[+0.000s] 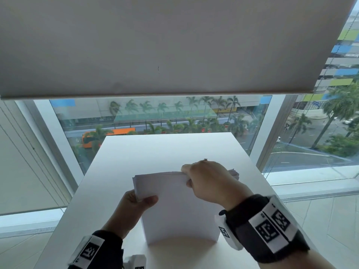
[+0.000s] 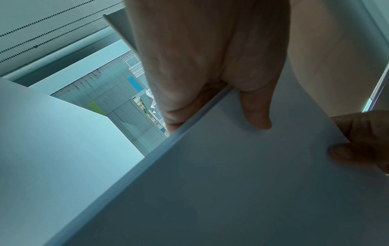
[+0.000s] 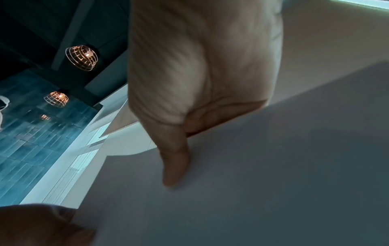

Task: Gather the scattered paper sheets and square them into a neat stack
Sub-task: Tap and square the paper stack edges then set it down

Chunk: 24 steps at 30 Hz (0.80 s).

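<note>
A stack of white paper sheets (image 1: pixel 174 206) stands tilted on its lower edge on the white table (image 1: pixel 155 150). My left hand (image 1: pixel 139 202) grips its left edge, thumb on the near face. My right hand (image 1: pixel 204 179) grips the top edge near the right corner. The sheet edges are slightly uneven at the top left and top right corners. In the left wrist view the left hand (image 2: pixel 210 103) pinches the stack (image 2: pixel 210 191), with fingers of the right hand (image 2: pixel 357 141) at the far edge. In the right wrist view the right hand (image 3: pixel 189 116) presses its thumb on the stack (image 3: pixel 273 166).
The table's far edge meets a tall window (image 1: pixel 155 117) with a half-lowered roller blind (image 1: pixel 155 45) above it. Pale tiled floor (image 1: pixel 320 220) lies on both sides of the table. A small white object (image 1: pixel 136 262) shows at the table's near edge.
</note>
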Each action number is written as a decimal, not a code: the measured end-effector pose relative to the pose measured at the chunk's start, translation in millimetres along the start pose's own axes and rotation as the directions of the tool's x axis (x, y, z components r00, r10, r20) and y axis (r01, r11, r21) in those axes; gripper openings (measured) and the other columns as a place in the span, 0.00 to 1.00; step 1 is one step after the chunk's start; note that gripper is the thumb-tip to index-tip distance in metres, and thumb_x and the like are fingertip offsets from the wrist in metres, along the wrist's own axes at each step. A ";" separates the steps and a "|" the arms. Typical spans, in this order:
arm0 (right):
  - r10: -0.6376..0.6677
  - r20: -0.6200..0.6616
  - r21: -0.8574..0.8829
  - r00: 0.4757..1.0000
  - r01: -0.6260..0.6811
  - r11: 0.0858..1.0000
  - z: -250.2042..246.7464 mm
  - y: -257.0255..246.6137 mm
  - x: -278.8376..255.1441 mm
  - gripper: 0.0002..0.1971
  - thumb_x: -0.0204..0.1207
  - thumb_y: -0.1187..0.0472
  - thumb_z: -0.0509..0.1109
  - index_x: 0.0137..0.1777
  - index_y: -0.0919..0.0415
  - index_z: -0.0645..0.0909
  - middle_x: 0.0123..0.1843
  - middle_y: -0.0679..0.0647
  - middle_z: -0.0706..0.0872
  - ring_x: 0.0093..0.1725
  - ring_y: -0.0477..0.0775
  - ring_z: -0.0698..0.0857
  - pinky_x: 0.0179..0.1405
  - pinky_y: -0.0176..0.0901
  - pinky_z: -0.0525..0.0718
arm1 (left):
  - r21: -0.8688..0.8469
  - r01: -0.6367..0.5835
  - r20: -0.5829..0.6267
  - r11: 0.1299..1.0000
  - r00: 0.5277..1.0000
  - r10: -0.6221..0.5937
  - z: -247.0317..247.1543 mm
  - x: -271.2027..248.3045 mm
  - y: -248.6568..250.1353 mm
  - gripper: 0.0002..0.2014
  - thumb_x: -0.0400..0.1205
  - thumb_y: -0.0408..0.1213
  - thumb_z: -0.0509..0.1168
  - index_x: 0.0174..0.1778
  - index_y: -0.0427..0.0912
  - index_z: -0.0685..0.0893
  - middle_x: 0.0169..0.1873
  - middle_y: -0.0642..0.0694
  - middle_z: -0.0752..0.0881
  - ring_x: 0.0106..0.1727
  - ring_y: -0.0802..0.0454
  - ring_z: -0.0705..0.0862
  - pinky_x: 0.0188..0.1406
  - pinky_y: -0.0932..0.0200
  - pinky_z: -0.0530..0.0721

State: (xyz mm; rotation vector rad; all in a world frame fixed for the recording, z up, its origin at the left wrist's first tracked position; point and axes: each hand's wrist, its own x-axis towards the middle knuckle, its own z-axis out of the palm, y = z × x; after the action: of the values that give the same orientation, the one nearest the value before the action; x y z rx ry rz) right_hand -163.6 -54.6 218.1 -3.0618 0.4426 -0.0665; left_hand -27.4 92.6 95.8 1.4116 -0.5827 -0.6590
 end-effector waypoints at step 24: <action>0.654 -0.159 0.897 0.740 -0.168 0.408 83.7 82.3 -28.6 0.02 0.73 0.69 0.67 0.44 0.67 0.81 0.38 0.62 0.86 0.37 0.55 0.79 0.36 0.46 0.74 | -0.259 -0.083 -0.188 0.962 0.982 0.034 -6.0 -0.2 -3.2 0.16 0.63 0.37 0.80 0.44 0.39 0.87 0.36 0.48 0.93 0.38 0.49 0.89 0.34 0.63 0.88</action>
State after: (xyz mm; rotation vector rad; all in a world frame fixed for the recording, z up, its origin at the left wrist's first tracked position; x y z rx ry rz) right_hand -210.1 -121.9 129.2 -1.8141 0.8955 -0.8122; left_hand -23.5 96.8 92.2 1.1824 -0.3743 -0.5319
